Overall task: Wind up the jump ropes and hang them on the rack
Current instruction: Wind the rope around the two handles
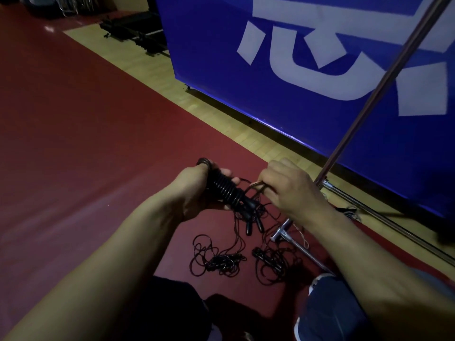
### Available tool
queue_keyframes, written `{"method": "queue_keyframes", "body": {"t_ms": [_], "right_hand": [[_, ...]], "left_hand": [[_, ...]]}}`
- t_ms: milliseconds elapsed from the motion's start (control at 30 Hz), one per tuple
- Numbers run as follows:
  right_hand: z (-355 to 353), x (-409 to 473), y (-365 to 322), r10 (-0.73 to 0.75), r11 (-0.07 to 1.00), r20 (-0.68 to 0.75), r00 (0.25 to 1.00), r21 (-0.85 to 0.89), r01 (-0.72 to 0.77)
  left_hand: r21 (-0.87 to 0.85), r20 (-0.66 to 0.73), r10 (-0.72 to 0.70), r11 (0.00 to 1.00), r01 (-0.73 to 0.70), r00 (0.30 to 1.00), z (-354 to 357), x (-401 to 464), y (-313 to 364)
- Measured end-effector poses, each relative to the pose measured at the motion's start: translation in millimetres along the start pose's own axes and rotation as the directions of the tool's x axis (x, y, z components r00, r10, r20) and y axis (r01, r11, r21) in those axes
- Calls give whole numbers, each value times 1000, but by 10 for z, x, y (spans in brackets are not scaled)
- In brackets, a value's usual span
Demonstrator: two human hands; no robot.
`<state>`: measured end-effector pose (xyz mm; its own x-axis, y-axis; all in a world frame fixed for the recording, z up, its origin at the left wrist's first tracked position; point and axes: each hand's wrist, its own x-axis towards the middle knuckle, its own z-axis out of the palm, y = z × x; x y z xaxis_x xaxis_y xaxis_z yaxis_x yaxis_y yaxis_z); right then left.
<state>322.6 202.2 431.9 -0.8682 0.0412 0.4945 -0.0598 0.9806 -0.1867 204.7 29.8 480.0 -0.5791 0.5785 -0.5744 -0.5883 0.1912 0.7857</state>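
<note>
writing: we see large white characters on a blue banner (320,77), cropped, so we cannot read them
floor: we see a dark red mat (73,143) with a strip of pale wood floor (152,67) running along the banner's base
room: dim; we see dark equipment (133,30) at top left, too blurred to name
rack: we see a thin metal pole (384,84) slanting up at right, with its foot bars (295,244) on the floor
left hand (197,190): we see it curled round a wound jump rope (227,189), coils tight, two handles sticking out below
right hand (288,188): we see its fingers closed on a loose loop of cord just beside the bundle
loose ropes (246,259): we see them tangled on the mat below the hands, near the foot bars
</note>
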Motion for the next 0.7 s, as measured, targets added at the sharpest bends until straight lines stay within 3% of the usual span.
{"method": "queue_keyframes", "body": {"t_ms": [100,267,367,500,567,633,700], "right_hand": [[-42,28,-74,17,999,99,995,-33,-14],[-130,22,-381,46,991,124,991,-131,-30],[-90,3,-589,174,976,190,966,-165,-144],[-5,4,-701,273,937,60,960,-241,-252],[-40,10,-717,314,921,82,946,-267,-282],[-97,31,-647,397,916,136,908,-119,-383],[-128,65,-554,505,825,141,852,210,-524]], "left_hand": [[-44,-143,50,997,-57,988,89,60,-86],[-182,-313,86,972,-149,946,117,149,-127],[-263,-383,90,943,-202,919,131,140,-120],[-395,-452,39,887,-240,891,231,101,-151],[-459,-475,37,842,-283,879,277,75,-144],[-513,-491,53,789,-338,869,313,59,-126],[-572,-499,68,723,-387,864,342,49,-113]]}}
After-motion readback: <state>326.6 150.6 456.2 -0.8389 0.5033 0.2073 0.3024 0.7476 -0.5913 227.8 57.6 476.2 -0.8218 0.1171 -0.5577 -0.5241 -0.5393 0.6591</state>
